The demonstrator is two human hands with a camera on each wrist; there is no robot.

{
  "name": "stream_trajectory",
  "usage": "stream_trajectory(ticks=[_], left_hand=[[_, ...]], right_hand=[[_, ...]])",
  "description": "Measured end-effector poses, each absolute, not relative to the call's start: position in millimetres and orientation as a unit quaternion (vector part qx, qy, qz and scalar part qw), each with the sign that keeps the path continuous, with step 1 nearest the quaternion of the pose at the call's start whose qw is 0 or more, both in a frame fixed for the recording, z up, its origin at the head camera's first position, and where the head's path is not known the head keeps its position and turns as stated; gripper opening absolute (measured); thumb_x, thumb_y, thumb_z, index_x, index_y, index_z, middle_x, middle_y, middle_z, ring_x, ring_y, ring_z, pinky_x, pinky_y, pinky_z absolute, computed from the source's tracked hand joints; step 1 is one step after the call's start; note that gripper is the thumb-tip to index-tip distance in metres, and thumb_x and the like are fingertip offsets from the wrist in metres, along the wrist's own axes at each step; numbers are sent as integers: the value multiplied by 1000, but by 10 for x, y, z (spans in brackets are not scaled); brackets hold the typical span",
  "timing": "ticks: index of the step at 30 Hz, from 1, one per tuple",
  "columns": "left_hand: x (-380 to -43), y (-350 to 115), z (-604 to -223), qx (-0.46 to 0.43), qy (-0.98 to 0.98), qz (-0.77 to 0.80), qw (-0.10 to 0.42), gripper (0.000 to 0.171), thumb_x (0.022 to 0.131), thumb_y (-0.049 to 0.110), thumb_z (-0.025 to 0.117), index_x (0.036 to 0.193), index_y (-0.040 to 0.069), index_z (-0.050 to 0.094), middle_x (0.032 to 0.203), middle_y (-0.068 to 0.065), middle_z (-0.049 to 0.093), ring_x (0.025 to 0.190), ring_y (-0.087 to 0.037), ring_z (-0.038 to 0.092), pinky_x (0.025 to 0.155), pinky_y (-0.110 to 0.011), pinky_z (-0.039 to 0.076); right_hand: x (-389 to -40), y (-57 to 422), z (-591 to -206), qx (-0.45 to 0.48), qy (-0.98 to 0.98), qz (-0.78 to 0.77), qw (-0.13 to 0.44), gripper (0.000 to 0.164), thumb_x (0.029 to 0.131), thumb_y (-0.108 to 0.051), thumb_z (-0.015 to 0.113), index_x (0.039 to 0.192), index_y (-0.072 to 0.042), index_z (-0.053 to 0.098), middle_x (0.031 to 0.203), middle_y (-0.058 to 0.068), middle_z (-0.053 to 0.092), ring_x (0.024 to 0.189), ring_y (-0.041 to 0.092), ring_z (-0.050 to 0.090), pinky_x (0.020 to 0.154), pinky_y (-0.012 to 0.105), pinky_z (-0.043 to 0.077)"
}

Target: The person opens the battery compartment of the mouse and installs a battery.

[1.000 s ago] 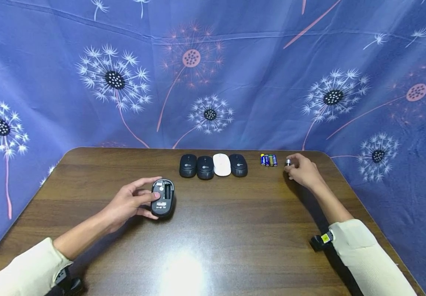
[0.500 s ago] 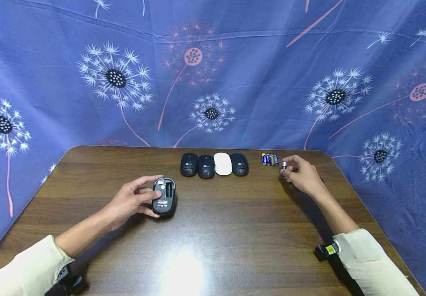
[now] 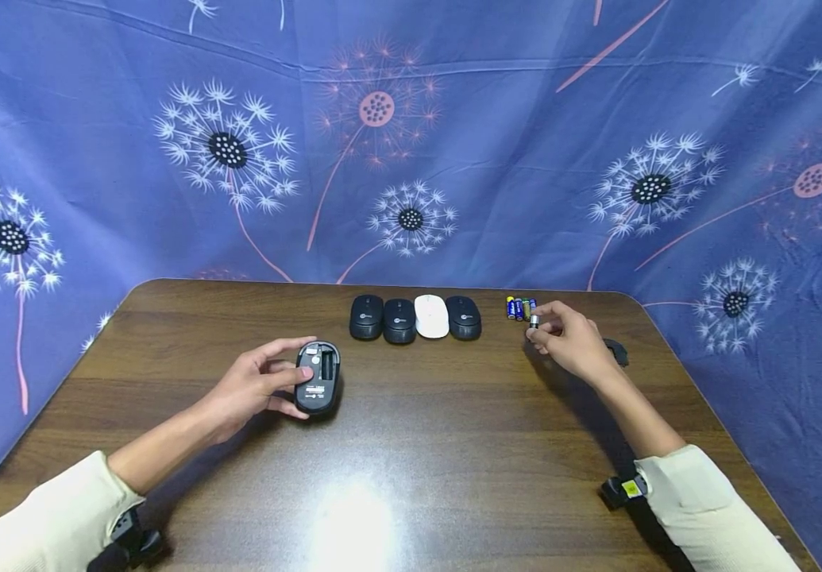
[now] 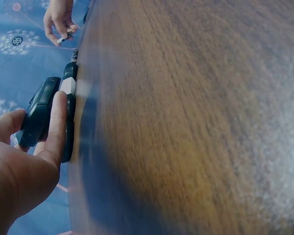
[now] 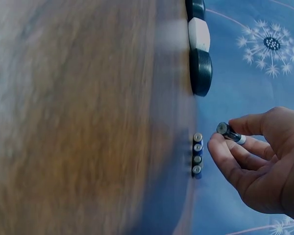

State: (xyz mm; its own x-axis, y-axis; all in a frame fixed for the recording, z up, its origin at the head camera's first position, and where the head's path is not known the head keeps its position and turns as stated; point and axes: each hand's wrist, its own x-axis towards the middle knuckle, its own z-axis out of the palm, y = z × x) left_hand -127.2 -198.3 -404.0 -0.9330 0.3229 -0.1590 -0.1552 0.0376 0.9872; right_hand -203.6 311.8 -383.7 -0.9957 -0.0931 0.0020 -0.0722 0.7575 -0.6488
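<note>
My left hand [image 3: 253, 389] holds a black computer mouse [image 3: 319, 393], its underside facing up. The thumb lies across the label side, and an uncovered battery slot [image 3: 327, 365] shows in the underside. In the left wrist view the mouse [image 4: 39, 110] is seen edge-on between thumb and fingers. With thumb and fingertips my right hand [image 3: 573, 343] pinches a dark battery [image 5: 230, 132] with a silvery end, raised off the table. Just beyond it lie several blue, yellow and green batteries [image 3: 519, 309] side by side, the rightmost partly hidden by the fingers.
Along the far edge of the wooden table [image 3: 411, 469] stands a row of mice: a white mouse [image 3: 431, 317] and three black ones, including a black mouse [image 3: 464, 318] at its right end. A dark curved piece [image 3: 618, 352] lies behind my right hand. Patterned blue cloth [image 3: 511, 159] hangs behind.
My right hand has moved left with the battery, closer to the batteries on the table, and the dark curved piece now shows beside it. The left hand keeps holding the mouse nearly still.
</note>
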Motion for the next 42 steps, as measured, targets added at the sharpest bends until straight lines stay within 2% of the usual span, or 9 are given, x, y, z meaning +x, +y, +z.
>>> stream_trajectory(ticks=[9,18,31,42], left_hand=[[-1289,-1966,-4043,58,699,690,177,69,111,9,72,172,4,42,137,-25,73,103,-26,83,85,-55,74],[-1291,-1956,-4062,62,699,689,179,68,111,8,71,172,2,41,138,-25,73,103,-25,83,85,-56,74],[-1287,-1949,-4079,66,697,691,182,67,111,8,71,172,4,42,129,-20,77,102,-25,83,85,-54,74],[-1298,-1934,-4065,66,699,689,180,68,111,9,71,172,3,42,130,-21,77,102,-25,83,85,-54,74]], right_hand=[[-2066,2944,-3858,-60,930,-363,8,43,109,-16,73,147,2,64,112,22,84,89,27,83,74,27,68],[-2063,2830,-3872,-71,926,-371,16,45,108,-17,75,148,1,64,111,19,86,88,27,82,65,25,56],[-2063,2815,-3920,-72,927,-367,9,44,106,-16,76,145,1,65,106,16,86,82,21,80,65,24,57],[-2068,2724,-3895,-78,920,-383,20,45,108,-17,75,148,0,64,109,16,86,88,25,82,69,26,59]])
